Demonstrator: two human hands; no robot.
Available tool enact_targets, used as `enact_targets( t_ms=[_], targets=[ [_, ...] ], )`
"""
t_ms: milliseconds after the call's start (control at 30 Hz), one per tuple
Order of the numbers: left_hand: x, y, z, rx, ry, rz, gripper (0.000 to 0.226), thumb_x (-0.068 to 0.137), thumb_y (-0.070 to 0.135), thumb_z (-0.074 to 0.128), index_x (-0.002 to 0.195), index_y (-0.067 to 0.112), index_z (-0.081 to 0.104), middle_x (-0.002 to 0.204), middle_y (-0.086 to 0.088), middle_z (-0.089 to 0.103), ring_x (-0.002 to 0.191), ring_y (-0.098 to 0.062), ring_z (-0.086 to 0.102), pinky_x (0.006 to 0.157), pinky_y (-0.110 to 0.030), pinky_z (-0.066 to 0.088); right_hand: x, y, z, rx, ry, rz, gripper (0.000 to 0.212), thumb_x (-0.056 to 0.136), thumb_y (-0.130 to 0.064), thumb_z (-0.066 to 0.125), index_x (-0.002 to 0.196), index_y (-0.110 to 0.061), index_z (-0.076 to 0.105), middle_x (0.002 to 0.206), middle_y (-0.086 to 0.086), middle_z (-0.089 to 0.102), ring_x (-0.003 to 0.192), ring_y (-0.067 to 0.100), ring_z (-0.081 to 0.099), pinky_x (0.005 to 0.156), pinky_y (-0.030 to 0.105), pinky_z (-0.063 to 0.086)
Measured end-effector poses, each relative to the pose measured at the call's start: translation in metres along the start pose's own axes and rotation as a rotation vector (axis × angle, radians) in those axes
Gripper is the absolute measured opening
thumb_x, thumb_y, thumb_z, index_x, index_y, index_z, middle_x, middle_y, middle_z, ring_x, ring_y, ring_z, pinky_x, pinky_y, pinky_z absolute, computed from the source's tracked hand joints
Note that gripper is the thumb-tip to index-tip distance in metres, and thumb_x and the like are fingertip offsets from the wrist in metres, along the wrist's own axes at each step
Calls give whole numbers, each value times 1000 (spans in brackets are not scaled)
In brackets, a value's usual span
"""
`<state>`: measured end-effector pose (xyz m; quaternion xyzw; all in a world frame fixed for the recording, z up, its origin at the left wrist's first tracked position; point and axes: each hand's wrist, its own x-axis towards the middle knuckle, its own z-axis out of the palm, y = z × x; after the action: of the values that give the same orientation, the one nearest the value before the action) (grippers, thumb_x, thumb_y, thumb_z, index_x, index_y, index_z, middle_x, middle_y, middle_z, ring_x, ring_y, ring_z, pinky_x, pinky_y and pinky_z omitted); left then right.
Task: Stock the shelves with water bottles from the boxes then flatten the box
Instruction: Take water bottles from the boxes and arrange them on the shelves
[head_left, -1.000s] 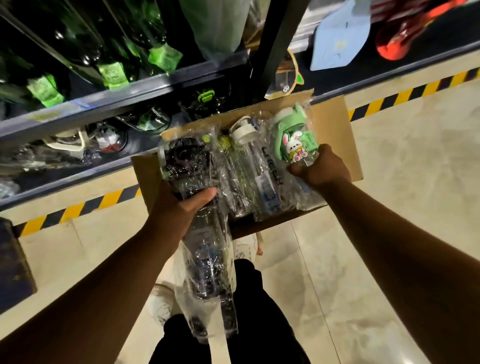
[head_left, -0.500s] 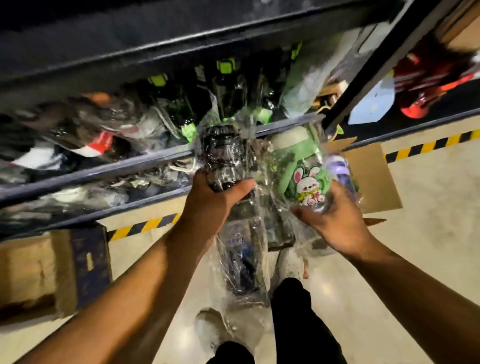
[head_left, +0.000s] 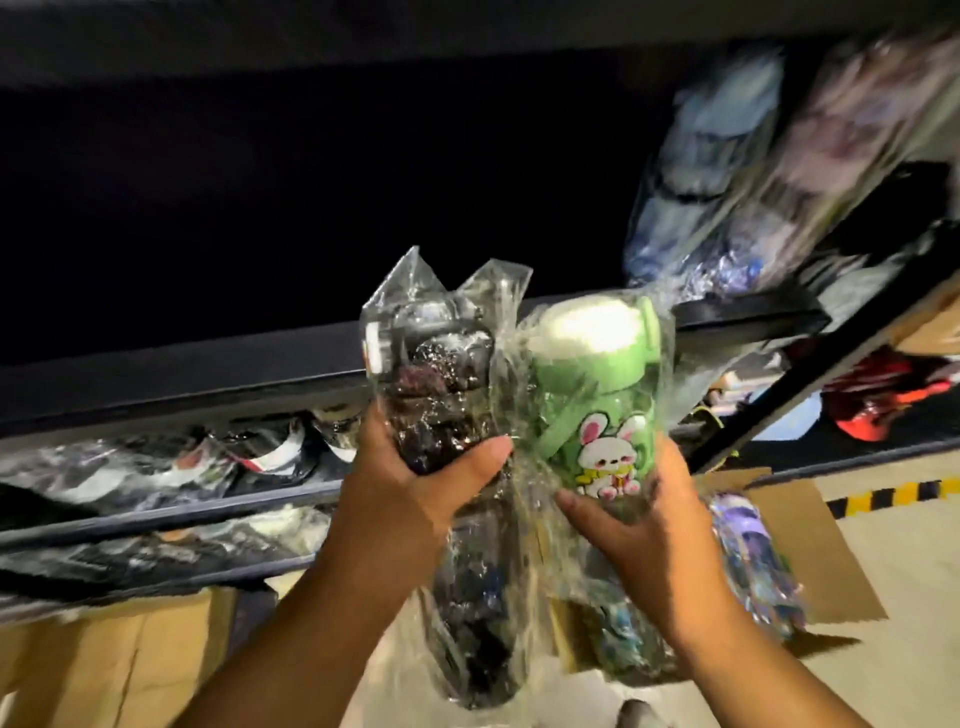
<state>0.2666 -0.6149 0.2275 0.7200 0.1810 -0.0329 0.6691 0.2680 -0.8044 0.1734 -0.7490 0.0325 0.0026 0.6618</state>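
My left hand (head_left: 415, 483) grips a dark water bottle (head_left: 436, 395) wrapped in clear plastic, held upright in front of the dark shelf edge (head_left: 208, 384). My right hand (head_left: 649, 525) grips a green bottle (head_left: 597, 410) with a white rabbit picture, also in clear wrap, right beside the dark one. Both bottles reach up to the level of the shelf above, which looks dark inside. Below my right hand the open cardboard box (head_left: 810, 540) sits on the floor with a purple wrapped bottle (head_left: 753, 561) in it.
Lower shelves (head_left: 182, 467) at left hold several wrapped bottles. More wrapped goods (head_left: 727, 182) lie blurred on the shelf at upper right. A black upright post (head_left: 810, 364) runs diagonally at right. Another cardboard box (head_left: 104, 660) stands at lower left. A yellow-black stripe (head_left: 893, 493) marks the floor edge.
Both hands have lifted their bottles out of the box and up toward the higher shelf. The view has tilted upward, so the box now lies low at the right.
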Motion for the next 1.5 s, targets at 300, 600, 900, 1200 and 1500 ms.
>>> enact_targets(
  t_ms=[300,600,900,1200,1500],
  targets=[
    [68,31,5,-30,92,110,85,39,62,91,111,27,62,93,0,76,85,-25,74,73,-44,60,124,-36,15,-184,255,-154,108,42,-84,76,134,-43,38,121,-3,60,114,22,60,98,50,49],
    [109,16,20,72,175,99,112,35,87,78,126,27,57,110,-7,72,98,-34,70,91,-59,55,199,-15,21,-111,318,-231,89,64,-40,88,134,-25,36,121,1,59,107,12,62,94,34,52],
    [134,8,27,32,187,50,62,65,58,85,114,29,61,91,0,74,53,-15,55,66,-41,48,212,4,32,-468,373,-179,95,72,-68,68,139,-9,36,137,8,47,126,26,35,106,49,27],
    [136,27,30,37,169,62,66,60,66,82,113,35,58,99,2,74,76,-24,72,60,-41,58,203,18,14,-477,279,-185,92,89,-44,68,156,-9,15,155,11,32,142,26,28,117,46,26],
    [143,68,32,-25,282,203,52,72,54,82,99,15,61,96,4,71,84,-10,70,75,-31,58,193,22,-5,-464,164,-131,101,83,-49,72,157,-23,10,162,1,22,146,17,23,110,21,18]
  ],
)
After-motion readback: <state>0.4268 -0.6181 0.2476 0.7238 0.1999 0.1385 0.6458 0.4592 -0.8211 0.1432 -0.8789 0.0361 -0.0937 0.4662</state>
